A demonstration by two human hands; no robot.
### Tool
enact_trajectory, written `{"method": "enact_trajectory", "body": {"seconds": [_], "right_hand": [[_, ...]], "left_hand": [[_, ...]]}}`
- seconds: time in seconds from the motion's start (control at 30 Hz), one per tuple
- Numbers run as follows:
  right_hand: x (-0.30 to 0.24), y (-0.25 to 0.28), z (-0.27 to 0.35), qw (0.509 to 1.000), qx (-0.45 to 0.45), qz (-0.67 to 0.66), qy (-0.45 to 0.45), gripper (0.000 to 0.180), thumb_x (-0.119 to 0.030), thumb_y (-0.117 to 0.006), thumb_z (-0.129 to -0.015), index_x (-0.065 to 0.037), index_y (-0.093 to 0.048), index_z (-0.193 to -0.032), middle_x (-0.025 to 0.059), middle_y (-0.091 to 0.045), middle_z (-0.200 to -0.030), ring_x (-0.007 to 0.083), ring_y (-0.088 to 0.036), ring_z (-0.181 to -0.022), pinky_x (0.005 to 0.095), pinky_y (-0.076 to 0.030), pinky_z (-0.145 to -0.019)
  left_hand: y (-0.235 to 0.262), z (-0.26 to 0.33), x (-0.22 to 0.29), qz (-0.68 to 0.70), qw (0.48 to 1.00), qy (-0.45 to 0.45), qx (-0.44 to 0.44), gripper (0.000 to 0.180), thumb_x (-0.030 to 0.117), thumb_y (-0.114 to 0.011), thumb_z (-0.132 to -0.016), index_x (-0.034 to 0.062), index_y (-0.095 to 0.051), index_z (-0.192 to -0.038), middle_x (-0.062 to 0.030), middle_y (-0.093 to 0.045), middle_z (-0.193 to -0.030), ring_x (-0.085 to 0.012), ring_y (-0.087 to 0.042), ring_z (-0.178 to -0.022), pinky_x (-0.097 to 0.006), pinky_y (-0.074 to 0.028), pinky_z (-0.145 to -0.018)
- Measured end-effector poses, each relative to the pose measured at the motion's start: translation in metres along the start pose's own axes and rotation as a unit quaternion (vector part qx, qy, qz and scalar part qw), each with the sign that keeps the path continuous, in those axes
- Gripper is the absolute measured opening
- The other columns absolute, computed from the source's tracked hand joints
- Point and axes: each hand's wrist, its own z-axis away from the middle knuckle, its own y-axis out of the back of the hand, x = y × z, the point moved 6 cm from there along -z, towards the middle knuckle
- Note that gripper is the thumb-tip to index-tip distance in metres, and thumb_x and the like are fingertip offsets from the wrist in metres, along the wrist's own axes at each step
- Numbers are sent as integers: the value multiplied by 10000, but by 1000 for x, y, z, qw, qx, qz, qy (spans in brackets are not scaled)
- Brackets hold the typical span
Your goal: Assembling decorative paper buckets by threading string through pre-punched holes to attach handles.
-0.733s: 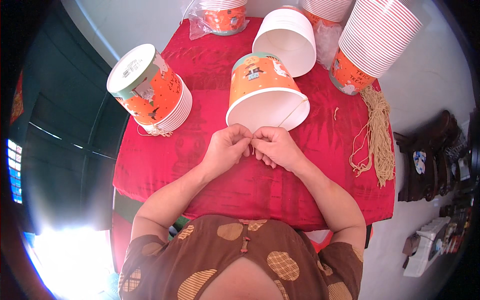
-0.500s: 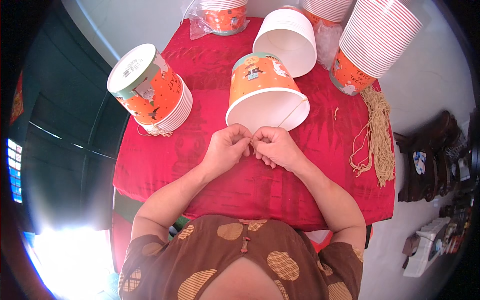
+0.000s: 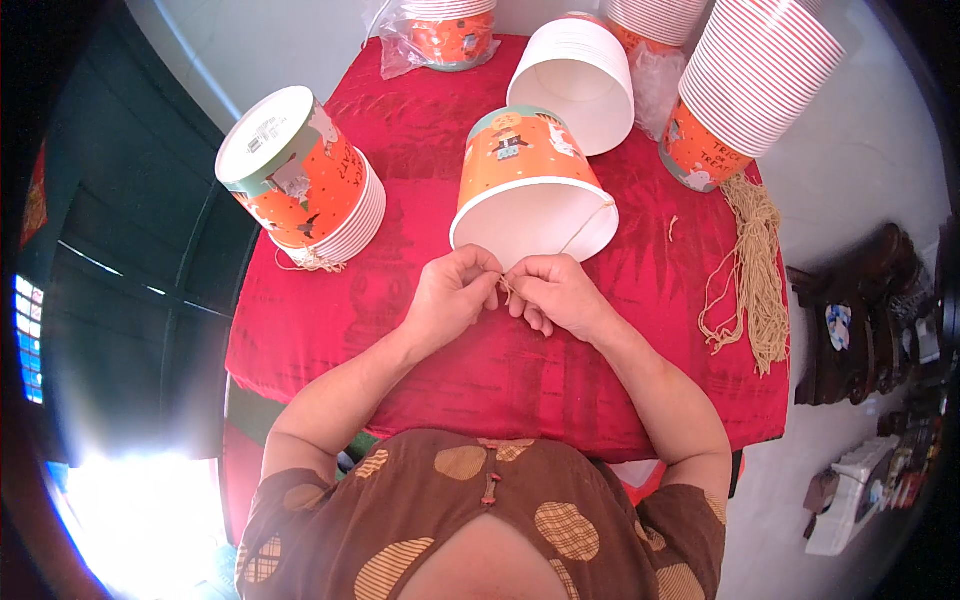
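An orange paper bucket (image 3: 522,150) with a green base band lies on its side in front of me, its white open mouth toward me. From the right of its rim a tan string (image 3: 585,228) runs down to my fingers. My left hand (image 3: 455,292) pinches the string between thumb and forefinger. Close against it, my right hand (image 3: 556,292) pinches the same string, and a small loop or knot shows between the fingertips. Both hands are just below the bucket's rim, above the red cloth. How the string passes inside the fingers is hidden.
Upside-down nested buckets (image 3: 300,170) stand at the left, string ends at their rims. A white bucket stack (image 3: 575,80) lies behind. A tall stack (image 3: 760,80) stands at the right beside a tan string bundle (image 3: 757,280). Red cloth (image 3: 420,395) covers the table.
My fingertips have shifted slightly at the string, and a small loop or knot shows more plainly between them. The bucket has barely moved.
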Motion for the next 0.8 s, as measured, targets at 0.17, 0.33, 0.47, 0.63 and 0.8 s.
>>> {"method": "enact_trajectory", "body": {"seconds": [0.17, 0.33, 0.47, 0.63, 0.8], "right_hand": [[-2, -3, 1, 1000, -12, 2, 9, 179, -156, -537, -910, -19, -617, -827, 30, -593, -629, 66, -500, -429, 209, -382, -342], [-1, -5, 0, 1000, -5, 23, 14, 184, -185, -558, -917, -41, -621, -821, 14, -584, -613, 58, -484, -413, 207, -358, -326], [-1, -6, 0, 999, -3, 29, 19, 169, -161, -556, -909, -40, -621, -811, 12, -580, -615, 58, -485, -417, 209, -358, -326], [-1, -5, 0, 999, 6, 31, 16, 125, -105, -549, -867, -29, -621, -799, 14, -578, -623, 65, -501, -431, 214, -382, -338], [-2, -4, 0, 999, -7, 29, 31, 118, -83, -536, -843, -20, -623, -793, 28, -591, -657, 68, -517, -453, 214, -409, -356]], "left_hand": [[-2, 1, 2, 4, 1000, 2, -6, 57, 37, -527, -909, 26, -579, -927, -5, -578, -658, -42, -474, -506, -196, -353, -417], [-2, 1, 3, -7, 1000, -9, -5, 58, 21, -519, -906, 15, -576, -912, -8, -585, -665, -47, -499, -525, -203, -368, -426], [-3, 1, 6, -12, 1000, -28, 3, 64, 7, -510, -898, 3, -574, -903, -11, -588, -662, -54, -531, -555, -214, -393, -438], [0, 2, 7, -34, 999, 6, 8, 54, -5, -519, -878, -9, -571, -891, -31, -608, -686, -68, -558, -582, -222, -417, -470], [0, 1, 6, -35, 999, 4, 10, 54, -8, -524, -874, -17, -572, -898, -38, -616, -700, -74, -568, -594, -222, -425, -484]]}}
